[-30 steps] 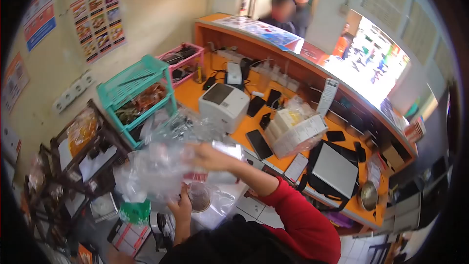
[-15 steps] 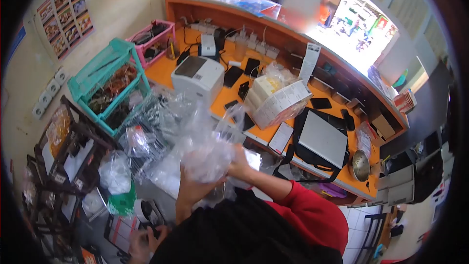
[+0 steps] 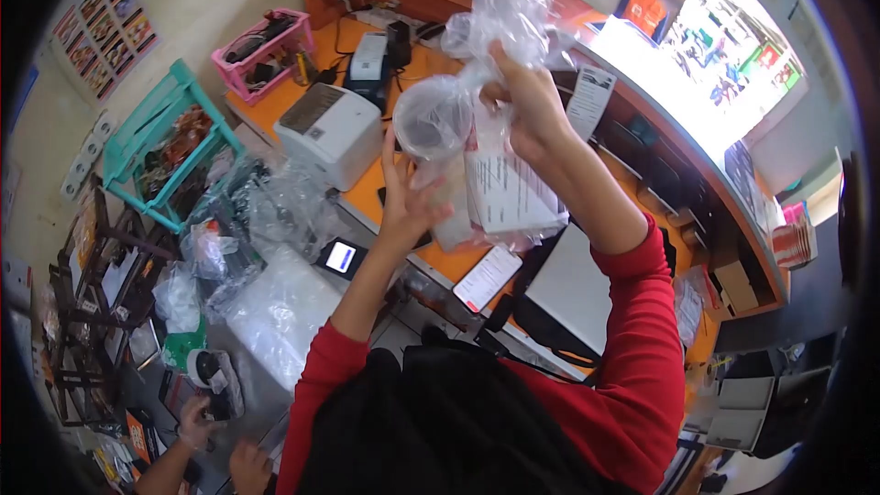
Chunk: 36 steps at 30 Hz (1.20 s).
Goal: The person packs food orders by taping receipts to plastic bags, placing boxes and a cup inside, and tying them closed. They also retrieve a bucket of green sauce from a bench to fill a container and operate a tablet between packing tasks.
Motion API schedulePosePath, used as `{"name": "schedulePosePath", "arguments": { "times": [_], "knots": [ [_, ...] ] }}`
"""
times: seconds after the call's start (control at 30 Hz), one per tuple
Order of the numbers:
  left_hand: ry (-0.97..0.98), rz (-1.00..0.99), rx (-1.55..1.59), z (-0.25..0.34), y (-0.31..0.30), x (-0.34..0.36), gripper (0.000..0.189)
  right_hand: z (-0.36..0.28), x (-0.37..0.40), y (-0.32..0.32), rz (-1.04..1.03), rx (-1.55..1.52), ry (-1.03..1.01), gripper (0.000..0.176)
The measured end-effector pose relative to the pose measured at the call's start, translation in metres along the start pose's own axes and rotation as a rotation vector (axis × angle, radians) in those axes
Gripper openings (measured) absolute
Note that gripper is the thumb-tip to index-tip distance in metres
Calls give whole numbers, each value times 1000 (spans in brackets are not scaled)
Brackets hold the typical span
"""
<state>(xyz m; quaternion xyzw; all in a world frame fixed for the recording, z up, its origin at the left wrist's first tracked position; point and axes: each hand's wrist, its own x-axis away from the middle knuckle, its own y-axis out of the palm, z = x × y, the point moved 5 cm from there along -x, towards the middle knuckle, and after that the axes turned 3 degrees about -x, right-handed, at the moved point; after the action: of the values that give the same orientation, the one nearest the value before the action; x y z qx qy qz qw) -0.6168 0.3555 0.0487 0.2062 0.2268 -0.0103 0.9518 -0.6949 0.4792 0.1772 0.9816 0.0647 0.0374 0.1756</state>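
Observation:
My right hand (image 3: pixel 530 101) is raised over the counter, its fingers closed round a bunched clear plastic bag (image 3: pixel 513 18). The bag's loose top stands up above my fist. Below and left of the fist, a round clear plastic cup (image 3: pixel 431 121) shows through the plastic. My left hand (image 3: pixel 405 206) is just under the cup, palm up with its fingers apart. Behind my hands stands a white package with printed labels (image 3: pixel 513 191), wrapped in clear plastic. A phone with a lit screen (image 3: pixel 488 278) lies in front of the package.
A white label printer (image 3: pixel 332 133) stands left of my left hand. Further left are a teal basket (image 3: pixel 170 151) and a pink basket (image 3: pixel 261 50). A laptop (image 3: pixel 573 289) lies at right. Another person's hands (image 3: pixel 197 423) are at lower left; a person in orange (image 3: pixel 644 9) stands beyond the counter.
My hands have moved up and right from the plastic-covered table to the counter, the right hand lifting the bag. My left hand has let go. The lit device on the table has come into view.

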Motion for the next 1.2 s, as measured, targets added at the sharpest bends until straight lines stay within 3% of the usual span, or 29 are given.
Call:
{"name": "schedulePosePath", "arguments": {
  "times": [0.1,0.27,0.4,0.5,0.67,0.87,0.97,1.03,1.1,1.13,1.2],
  "knots": [
    [-157,63,-78,-19,27,-23,116,-12,-26,-35,26,19,46,24],
    [-164,95,-276,-53,51,-24,91,-1,-58,-89,37,96,86,30],
    [-327,124,-192,-72,57,-21,96,10,-61,-101,67,87,24,27],
    [-319,115,-218,-72,70,-19,82,26,-75,-109,55,188,17,27],
    [-348,140,-285,-85,61,-20,84,29,-64,-113,36,136,102,25],
    [-298,147,-270,-83,68,-18,90,21,-53,-122,3,99,88,22],
    [-132,44,-333,-70,63,-12,86,-13,-37,-158,-106,74,1,20],
    [-67,22,-357,-53,61,10,76,-40,-35,-194,-32,-42,80,17],
    [18,-22,-528,-43,42,34,68,-78,-13,-214,14,-19,-44,14],
    [7,36,-566,-43,29,49,60,-86,-16,-233,-68,-83,-66,14],
    [-30,136,-638,-42,7,85,45,-100,-3,-260,168,48,-94,18]
  ]
}}
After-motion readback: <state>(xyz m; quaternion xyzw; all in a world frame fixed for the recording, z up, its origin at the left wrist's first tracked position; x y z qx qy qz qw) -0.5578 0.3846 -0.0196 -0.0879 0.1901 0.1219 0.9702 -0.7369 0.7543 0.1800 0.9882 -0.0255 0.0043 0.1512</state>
